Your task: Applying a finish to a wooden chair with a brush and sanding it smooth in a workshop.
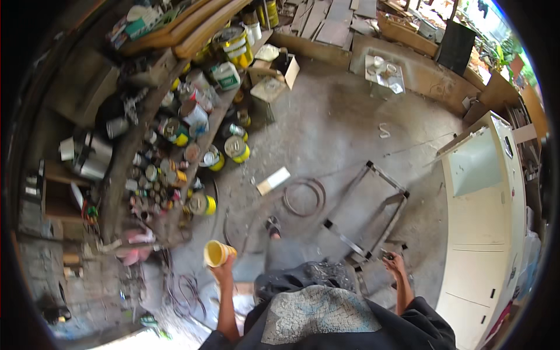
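Hands of the standing person, held apart on either side of the body: the left hand (221, 272) is wrapped around a yellow cup (217, 253), mouth upward, left of the legs; the right hand (395, 265) has its fingers curled on a small dark item (387, 255), too small to identify. Bounding the space are a cluttered bench (123, 166) at left, a low wall (318, 52) of boards at the far side and a pale cabinet (475, 233) at right. Open room extends ahead, between the bench and the cabinet. The floor (332, 131) is grey, stained and scuffed. Obstacles: a metal frame (396, 213) lies ahead of the right hand; a coiled hose (304, 197) lies left of it, with 1 whitish block (273, 181) just beside the coil. Yellow-banded cans (237, 150) stand along the bench, near an opened carton (271, 87).
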Demonstrator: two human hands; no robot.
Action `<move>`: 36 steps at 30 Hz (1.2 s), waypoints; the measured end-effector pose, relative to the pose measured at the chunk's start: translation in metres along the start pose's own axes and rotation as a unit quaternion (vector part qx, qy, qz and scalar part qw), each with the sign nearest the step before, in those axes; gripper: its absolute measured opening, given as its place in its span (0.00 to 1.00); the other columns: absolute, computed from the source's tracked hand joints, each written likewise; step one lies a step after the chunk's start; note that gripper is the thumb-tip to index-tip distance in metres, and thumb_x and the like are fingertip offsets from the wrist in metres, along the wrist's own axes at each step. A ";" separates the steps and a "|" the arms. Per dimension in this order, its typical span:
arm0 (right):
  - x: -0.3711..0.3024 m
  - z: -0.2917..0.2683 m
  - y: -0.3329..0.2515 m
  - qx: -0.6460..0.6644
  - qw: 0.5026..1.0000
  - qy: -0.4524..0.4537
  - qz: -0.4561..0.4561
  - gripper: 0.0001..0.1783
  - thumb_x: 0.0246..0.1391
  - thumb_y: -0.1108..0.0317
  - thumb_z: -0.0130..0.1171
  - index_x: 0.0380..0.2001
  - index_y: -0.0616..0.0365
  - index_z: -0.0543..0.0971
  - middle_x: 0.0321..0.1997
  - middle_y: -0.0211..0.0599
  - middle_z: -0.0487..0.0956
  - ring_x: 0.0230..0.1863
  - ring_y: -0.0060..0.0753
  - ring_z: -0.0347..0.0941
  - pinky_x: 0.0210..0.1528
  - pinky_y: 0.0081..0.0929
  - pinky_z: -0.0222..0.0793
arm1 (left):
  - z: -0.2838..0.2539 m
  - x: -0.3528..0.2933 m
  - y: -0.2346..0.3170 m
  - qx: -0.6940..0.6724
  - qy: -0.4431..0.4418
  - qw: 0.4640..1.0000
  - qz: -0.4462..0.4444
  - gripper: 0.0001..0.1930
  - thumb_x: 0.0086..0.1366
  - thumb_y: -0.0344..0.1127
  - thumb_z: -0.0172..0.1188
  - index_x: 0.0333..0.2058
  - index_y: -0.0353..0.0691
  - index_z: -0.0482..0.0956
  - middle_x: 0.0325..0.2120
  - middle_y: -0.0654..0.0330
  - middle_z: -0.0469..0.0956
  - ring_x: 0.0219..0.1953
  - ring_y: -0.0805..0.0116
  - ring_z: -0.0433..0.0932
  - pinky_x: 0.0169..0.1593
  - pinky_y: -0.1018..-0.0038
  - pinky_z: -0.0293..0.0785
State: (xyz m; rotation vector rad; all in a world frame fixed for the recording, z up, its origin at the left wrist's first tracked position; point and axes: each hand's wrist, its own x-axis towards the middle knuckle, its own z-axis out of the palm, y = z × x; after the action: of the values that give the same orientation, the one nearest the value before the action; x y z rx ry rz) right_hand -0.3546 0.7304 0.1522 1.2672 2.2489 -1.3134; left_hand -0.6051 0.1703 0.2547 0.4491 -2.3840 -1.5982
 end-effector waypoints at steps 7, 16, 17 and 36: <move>0.012 0.031 -0.133 0.084 0.963 0.101 0.236 0.10 0.45 0.75 0.61 0.33 0.59 0.75 0.17 0.30 0.71 0.15 0.20 0.66 0.15 0.21 0.62 | 0.108 0.157 0.009 -0.005 -0.131 0.991 0.033 0.21 0.47 0.33 0.70 0.40 0.34 0.76 0.34 0.54 0.79 0.35 0.60 0.79 0.42 0.67 0.72; 0.127 0.022 -0.293 0.193 0.965 0.122 0.125 0.09 0.47 0.73 0.59 0.35 0.62 0.76 0.20 0.30 0.73 0.18 0.18 0.67 0.18 0.18 0.62 | 0.245 0.309 0.084 0.026 -0.219 0.970 0.102 0.20 0.48 0.34 0.70 0.39 0.35 0.76 0.33 0.55 0.79 0.36 0.59 0.78 0.41 0.66 0.71; 0.146 0.025 -0.297 0.163 0.973 0.119 0.113 0.09 0.47 0.73 0.59 0.34 0.62 0.77 0.21 0.30 0.74 0.18 0.17 0.68 0.18 0.18 0.63 | 0.263 0.319 0.086 0.033 -0.226 0.968 0.103 0.20 0.48 0.34 0.70 0.39 0.35 0.76 0.33 0.55 0.79 0.36 0.59 0.78 0.41 0.66 0.71; 0.473 -0.123 -0.460 0.116 0.967 0.154 0.166 0.16 0.42 0.64 0.64 0.37 0.58 0.80 0.20 0.35 0.77 0.19 0.23 0.72 0.23 0.24 0.68 | 0.663 0.523 0.292 -0.019 -0.275 0.961 0.024 0.16 0.52 0.28 0.66 0.40 0.32 0.76 0.35 0.59 0.79 0.36 0.70 0.78 0.43 0.73 0.72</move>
State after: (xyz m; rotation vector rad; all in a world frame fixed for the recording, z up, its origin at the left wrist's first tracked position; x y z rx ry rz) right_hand -0.9689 0.9927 0.2177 1.9535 1.9797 -1.3529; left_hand -1.3630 0.6421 0.2897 -0.0825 -2.7065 -1.9417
